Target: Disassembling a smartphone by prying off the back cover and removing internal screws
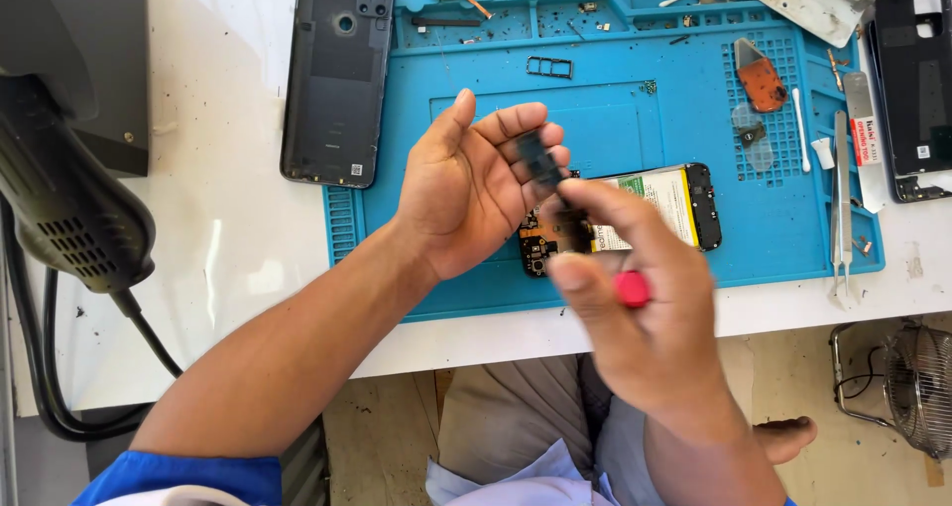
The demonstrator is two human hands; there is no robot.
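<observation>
At the centre of the frame the left hand [474,184] is turned palm up, fingers loosely curled, with a small dark flat part [538,161] lying across its fingertips. The right hand [635,298], lower and blurred, has its fingers closed around a tool with a red end [631,289]; its thumb and forefinger pinch at the lower end of the dark part. Just behind the hands, on the blue work mat [615,119], lies an opened phone [654,209] showing a battery with a white label edged in yellow and a black board at its right end. At the upper left of the mat, half on the white table [238,219], a dark phone back cover [337,75] lies flat. A small black card tray [549,67] sits above the hands. To the right are an orange triangular pick [762,75], metal tweezers [842,204] and a narrow white strip with a red label [866,139]. Another black cover [917,90] is at the upper right edge. A black heat gun [69,209] fills the left edge.
</observation>
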